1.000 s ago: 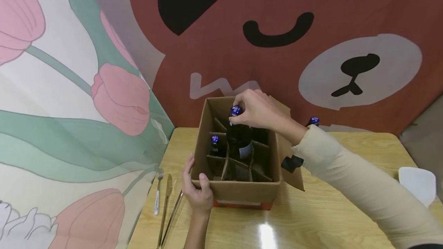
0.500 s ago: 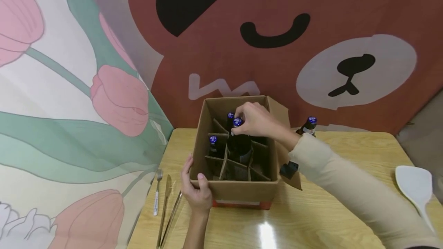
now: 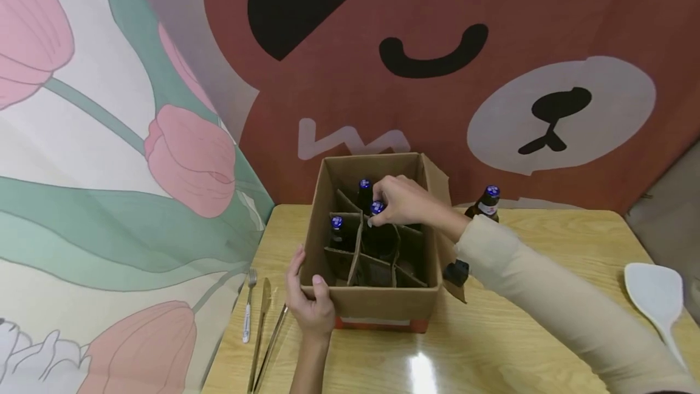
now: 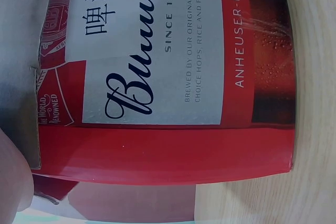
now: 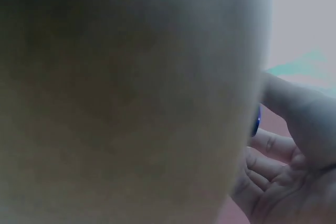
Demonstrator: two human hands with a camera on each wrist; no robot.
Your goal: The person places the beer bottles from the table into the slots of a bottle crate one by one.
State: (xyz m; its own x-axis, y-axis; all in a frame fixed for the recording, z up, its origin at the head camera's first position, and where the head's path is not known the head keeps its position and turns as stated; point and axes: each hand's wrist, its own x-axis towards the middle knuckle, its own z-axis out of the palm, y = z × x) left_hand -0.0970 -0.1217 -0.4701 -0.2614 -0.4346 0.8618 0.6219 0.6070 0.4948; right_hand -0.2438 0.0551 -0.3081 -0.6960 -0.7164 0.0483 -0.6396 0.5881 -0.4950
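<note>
A cardboard beer box [image 3: 377, 304] with its top open stands on the wooden table, its inside split by cardboard dividers [image 3: 343, 252]. My right hand [image 3: 403, 200] pinches a dark beer bottle [image 3: 377, 208] just at its blue cap, with the body down in a middle compartment. Two more capped bottles stand in the box, one at the back [image 3: 364, 185] and one at the left [image 3: 337, 224]. My left hand [image 3: 312, 304] grips the front left corner, thumb over the rim. The box's red printed side [image 4: 173, 153] fills the left wrist view. A box flap mostly blocks the right wrist view.
Another beer bottle [image 3: 488, 202] stands behind my right forearm. A fork [image 3: 248, 309], a knife [image 3: 262, 315] and a thin metal utensil [image 3: 271, 345] lie left of the box. A white spatula [image 3: 654, 290] lies at the right. A patterned cloth hangs behind the table.
My right hand has moved down, lowering the bottle deeper into the middle compartment. The back bottle's cap has come into view. My left hand has stayed on the box corner.
</note>
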